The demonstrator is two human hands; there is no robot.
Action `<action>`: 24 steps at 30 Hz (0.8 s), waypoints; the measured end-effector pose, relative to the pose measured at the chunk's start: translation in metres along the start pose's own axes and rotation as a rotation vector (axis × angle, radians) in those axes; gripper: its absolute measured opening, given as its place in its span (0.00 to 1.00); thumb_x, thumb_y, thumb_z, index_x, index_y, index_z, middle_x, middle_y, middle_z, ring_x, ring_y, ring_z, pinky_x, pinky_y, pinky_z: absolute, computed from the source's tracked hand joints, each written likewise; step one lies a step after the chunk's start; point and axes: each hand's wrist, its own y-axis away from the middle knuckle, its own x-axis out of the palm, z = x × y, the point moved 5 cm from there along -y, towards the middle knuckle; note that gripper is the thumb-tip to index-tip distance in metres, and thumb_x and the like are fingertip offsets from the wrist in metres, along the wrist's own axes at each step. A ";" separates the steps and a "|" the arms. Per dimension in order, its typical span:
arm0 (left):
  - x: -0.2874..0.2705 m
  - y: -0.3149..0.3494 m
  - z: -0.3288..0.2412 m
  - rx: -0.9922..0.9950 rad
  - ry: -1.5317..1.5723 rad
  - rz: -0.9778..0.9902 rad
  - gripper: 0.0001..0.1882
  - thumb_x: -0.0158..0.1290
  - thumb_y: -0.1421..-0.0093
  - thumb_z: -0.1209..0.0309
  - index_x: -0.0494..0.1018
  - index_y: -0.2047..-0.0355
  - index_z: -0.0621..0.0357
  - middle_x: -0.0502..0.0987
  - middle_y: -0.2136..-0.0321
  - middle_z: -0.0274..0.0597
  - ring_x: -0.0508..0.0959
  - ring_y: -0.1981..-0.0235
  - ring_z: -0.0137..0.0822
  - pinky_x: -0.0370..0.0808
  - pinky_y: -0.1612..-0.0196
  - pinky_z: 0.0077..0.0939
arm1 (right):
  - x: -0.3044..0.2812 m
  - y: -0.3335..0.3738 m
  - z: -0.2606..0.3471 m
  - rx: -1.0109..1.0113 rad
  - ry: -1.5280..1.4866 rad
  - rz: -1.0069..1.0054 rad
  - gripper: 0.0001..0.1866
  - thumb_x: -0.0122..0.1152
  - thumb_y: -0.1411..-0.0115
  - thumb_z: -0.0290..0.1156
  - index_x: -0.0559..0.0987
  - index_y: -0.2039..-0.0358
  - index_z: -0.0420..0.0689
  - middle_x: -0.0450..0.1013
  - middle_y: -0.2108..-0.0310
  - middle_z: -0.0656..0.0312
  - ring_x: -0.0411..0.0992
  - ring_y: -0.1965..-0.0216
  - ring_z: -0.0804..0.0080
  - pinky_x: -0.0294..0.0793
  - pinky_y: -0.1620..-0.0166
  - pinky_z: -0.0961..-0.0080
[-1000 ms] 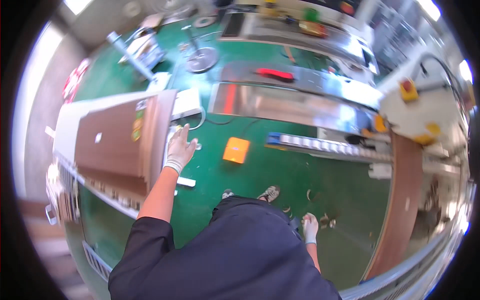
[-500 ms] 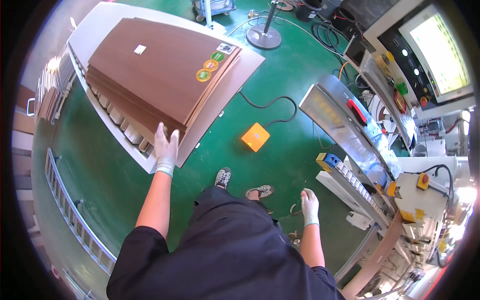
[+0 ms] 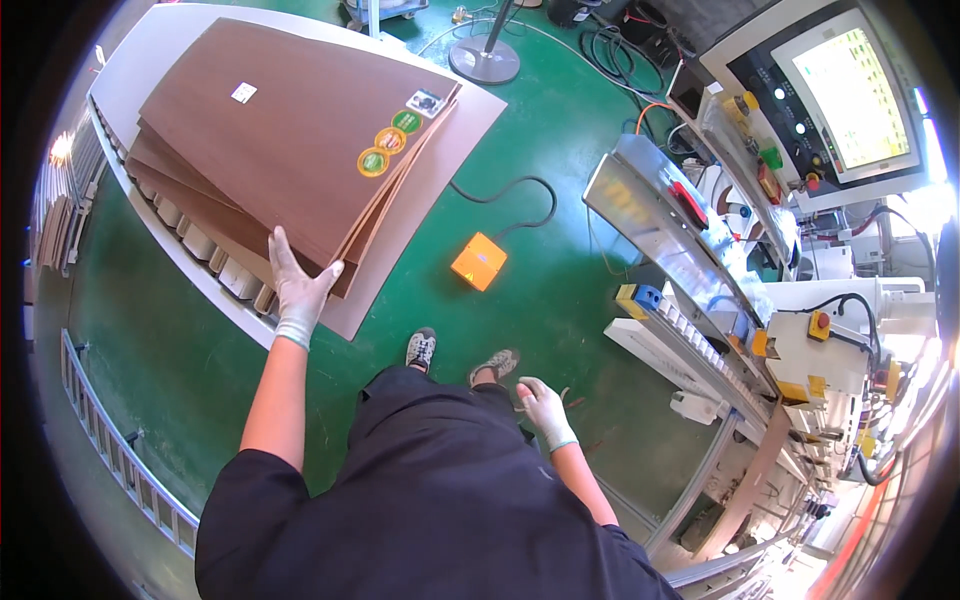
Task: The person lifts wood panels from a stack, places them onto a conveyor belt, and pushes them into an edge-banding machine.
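Observation:
A stack of brown panels (image 3: 285,110) lies on a large pale board (image 3: 480,125). My left hand (image 3: 298,290), in a thin white glove, rests at the near corner of the stack. Its fingers are spread, with the fingertips and thumb against the edge of the top panel. That panel sits askew over the ones beneath and carries several round stickers (image 3: 390,140) and a small white label (image 3: 243,93). My right hand (image 3: 545,408), gloved too, hangs low in front of my body. Its fingers are loosely bent and nothing shows in them.
An orange box (image 3: 479,262) with a dark cable lies on the green floor. To the right stand a machine with a lit screen (image 3: 845,95), a metal guard plate (image 3: 655,220) and a roller rail (image 3: 690,340). A ladder-like metal frame (image 3: 125,450) lies at left.
The top panel has turned out of line with those below, opening gaps at the near corner. My left hand stays at that corner. My right hand has swung inward toward my body.

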 end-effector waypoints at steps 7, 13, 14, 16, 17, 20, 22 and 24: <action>-0.008 0.028 0.018 -0.258 0.802 0.041 0.55 0.61 0.41 0.82 0.37 0.23 0.58 0.39 0.23 0.50 0.47 0.24 0.43 0.55 0.26 0.34 | 0.025 -0.007 -0.046 0.457 -0.587 0.059 0.19 0.54 0.25 0.42 0.77 0.46 0.41 0.81 0.58 0.59 0.78 0.62 0.76 0.77 0.59 0.77; -0.011 0.031 0.089 -0.194 0.843 -0.115 0.42 0.58 0.35 0.78 0.49 0.25 0.59 0.58 0.28 0.52 0.66 0.32 0.39 0.71 0.35 0.34 | 0.005 -0.053 0.050 -0.030 -0.132 0.058 0.16 0.53 0.28 0.37 0.80 0.50 0.38 0.81 0.55 0.51 0.82 0.57 0.65 0.79 0.51 0.71; -0.020 0.027 0.084 -0.189 0.846 -0.135 0.42 0.58 0.35 0.78 0.49 0.25 0.59 0.58 0.28 0.52 0.66 0.32 0.39 0.71 0.35 0.34 | 0.007 -0.058 0.058 0.090 -0.276 0.105 0.16 0.53 0.28 0.36 0.80 0.50 0.38 0.81 0.54 0.49 0.82 0.56 0.64 0.79 0.51 0.71; -0.022 0.020 0.078 -0.431 1.106 0.198 0.25 0.59 0.32 0.65 0.66 0.39 0.56 0.76 0.46 0.43 0.80 0.51 0.34 0.80 0.51 0.30 | 0.017 -0.066 0.061 0.058 -0.310 0.144 0.19 0.54 0.27 0.40 0.80 0.48 0.38 0.82 0.54 0.51 0.81 0.55 0.66 0.79 0.50 0.71; -0.030 0.017 0.042 -0.578 1.158 0.100 0.16 0.57 0.31 0.53 0.70 0.56 0.50 0.78 0.67 0.32 0.80 0.71 0.28 0.77 0.68 0.24 | 0.021 -0.070 0.062 0.082 -0.373 0.182 0.21 0.55 0.27 0.43 0.79 0.47 0.38 0.82 0.54 0.52 0.81 0.55 0.66 0.79 0.50 0.71; -0.027 0.014 0.073 -0.701 0.937 0.240 0.19 0.52 0.29 0.47 0.71 0.62 0.49 0.76 0.75 0.33 0.76 0.79 0.28 0.74 0.76 0.26 | 0.036 -0.080 0.106 0.102 -0.536 0.347 0.26 0.59 0.29 0.50 0.78 0.45 0.39 0.81 0.55 0.56 0.79 0.56 0.70 0.79 0.51 0.71; -0.029 0.014 0.070 -0.664 0.877 0.299 0.19 0.51 0.28 0.47 0.70 0.64 0.49 0.76 0.76 0.35 0.76 0.80 0.28 0.74 0.76 0.26 | 0.042 -0.088 0.125 0.057 -0.613 0.426 0.23 0.55 0.26 0.48 0.78 0.45 0.40 0.81 0.56 0.56 0.79 0.60 0.69 0.78 0.55 0.72; -0.031 0.026 0.069 -0.704 0.904 0.315 0.19 0.50 0.28 0.47 0.70 0.64 0.50 0.76 0.76 0.35 0.76 0.80 0.29 0.75 0.75 0.27 | 0.038 -0.086 0.159 0.022 -0.625 0.475 0.25 0.53 0.26 0.50 0.76 0.42 0.41 0.80 0.51 0.53 0.81 0.53 0.65 0.79 0.51 0.71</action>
